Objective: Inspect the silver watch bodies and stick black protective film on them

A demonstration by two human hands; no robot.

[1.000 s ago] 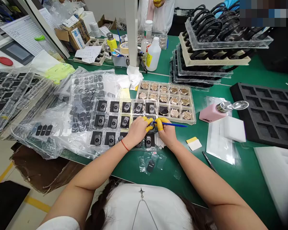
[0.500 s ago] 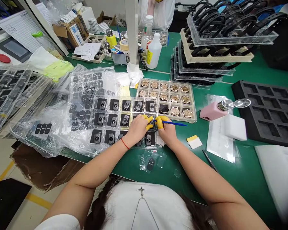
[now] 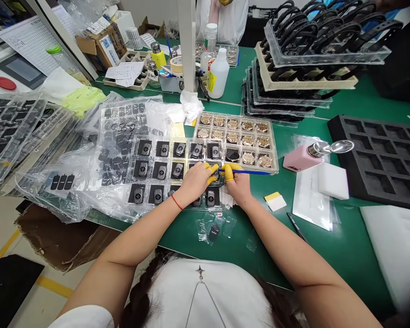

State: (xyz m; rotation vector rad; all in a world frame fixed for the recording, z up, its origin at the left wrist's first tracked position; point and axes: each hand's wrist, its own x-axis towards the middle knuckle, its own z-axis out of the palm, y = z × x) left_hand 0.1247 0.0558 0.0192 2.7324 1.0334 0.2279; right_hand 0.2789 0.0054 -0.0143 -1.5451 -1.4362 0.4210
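A clear plastic tray (image 3: 149,183) of black square smartwatch bodies lies in front of me, their sensor backs facing up. My left hand (image 3: 197,180), with yellow finger cots, reaches over its right side. Its fingers close around a watch body (image 3: 214,170) in the middle row, which they partly cover. In my right hand (image 3: 238,183), also in yellow finger cots, is a slim blue stick (image 3: 251,172), pinched with its tip at that watch and its long end pointing right. Behind is a tray of gold-coloured round watch parts (image 3: 276,142).
Stacked trays of black straps (image 3: 324,57) stand at the back right. A pink pump bottle (image 3: 299,158), a white foam block (image 3: 333,181) and a black foam tray (image 3: 379,157) lie to the right. Plastic bags (image 3: 71,182) cover the left; a black pen (image 3: 296,226) lies near the front.
The blue stick has swung slightly, so its far end sits higher and further right. My right fingers have shifted a little; my left hand stays at the same watch.
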